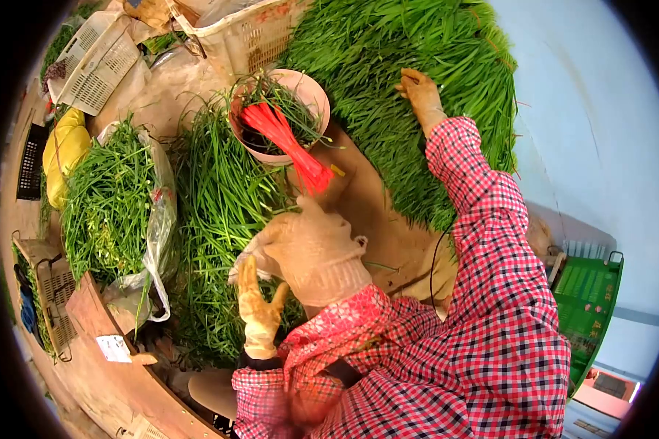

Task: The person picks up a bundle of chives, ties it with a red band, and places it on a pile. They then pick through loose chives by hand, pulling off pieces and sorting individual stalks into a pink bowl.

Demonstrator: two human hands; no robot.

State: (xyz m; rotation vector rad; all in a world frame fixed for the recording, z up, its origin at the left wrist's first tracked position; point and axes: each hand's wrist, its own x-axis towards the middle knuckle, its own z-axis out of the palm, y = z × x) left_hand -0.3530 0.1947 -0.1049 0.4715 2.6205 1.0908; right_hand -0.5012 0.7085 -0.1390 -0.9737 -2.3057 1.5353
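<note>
My right hand [421, 96], in a tan-stained glove and checked sleeve, rests on a broad pile of long green leaves [373, 110], fingers slightly bent and apart. My left hand [260, 313], in a yellowish glove, is low at centre-left, fingers up and thumb spread, with nothing visible in it. Behind it lies a heap of green stalks [220, 197]. A pale glove-like knitted shape [315, 249] with a red patterned cloth [351, 318] is beside my left hand; I cannot tell what it is. Red strips [289, 143] lie across a pink bowl [313, 91] holding thin stalks.
On the left, a clear plastic bag [161, 212] holds more greens beside a yellow bundle [67, 154]. Pale crates [252, 40] stand at the top, a brown one [55, 293] at lower left. A green crate [587, 296] is right, near the blue wall [586, 110].
</note>
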